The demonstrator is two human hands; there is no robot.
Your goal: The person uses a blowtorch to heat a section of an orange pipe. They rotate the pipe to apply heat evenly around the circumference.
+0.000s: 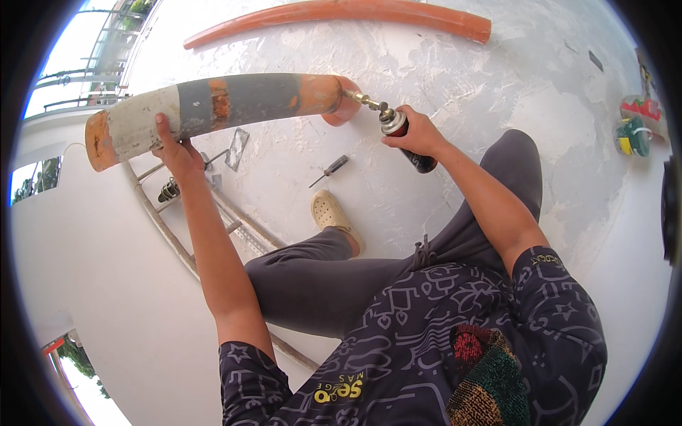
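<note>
Closest to the lens, at the bottom of the frame, is a dark patterned shirt, with grey trousers bent at the knee above it and a beige clog planted on the rough pale floor.

The left hand is wrapped around the underside of a thick pipe, thumb up over its whitish section. The pipe sits in the upper left of the frame with its long axis nearly level, bowed by the lens. One orange end points left toward the frame edge; the other, flared and orange, points right.

At that flared end, the right hand is clenched around a small gas torch canister, its brass nozzle aimed left into the pipe mouth.

A screwdriver lies on the floor below. A second orange pipe runs across the top. At the right edge are clear bags with red and green contents.
</note>
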